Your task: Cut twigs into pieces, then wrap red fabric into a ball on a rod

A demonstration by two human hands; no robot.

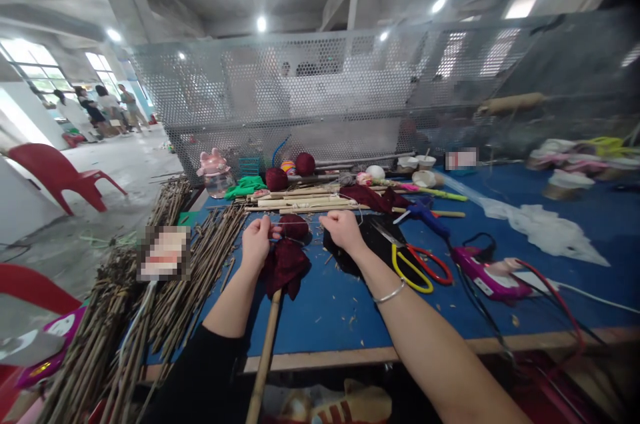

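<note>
A thin pale string (310, 223) runs taut between my two hands. My left hand (257, 239) is closed, pinching one end, and my right hand (343, 231) is closed around the other. Beneath the string, nearer my left hand, lies a dark red cloth-covered ball (294, 227). Gathered dark red cloth (286, 266) spreads below it at the top of a bamboo stick (266, 351), which reaches past the table's near edge toward me. Whether the string loops around the cloth cannot be made out.
On the blue table (320, 317), yellow-and-red-handled scissors (420, 269) and a blue glue gun (430, 219) lie right. Beyond are a purple power strip (493, 277) and cables. Bundled thin twigs (195, 277) fill the left. Bamboo sticks (300, 201) lie behind, before a perforated metal screen (225, 91).
</note>
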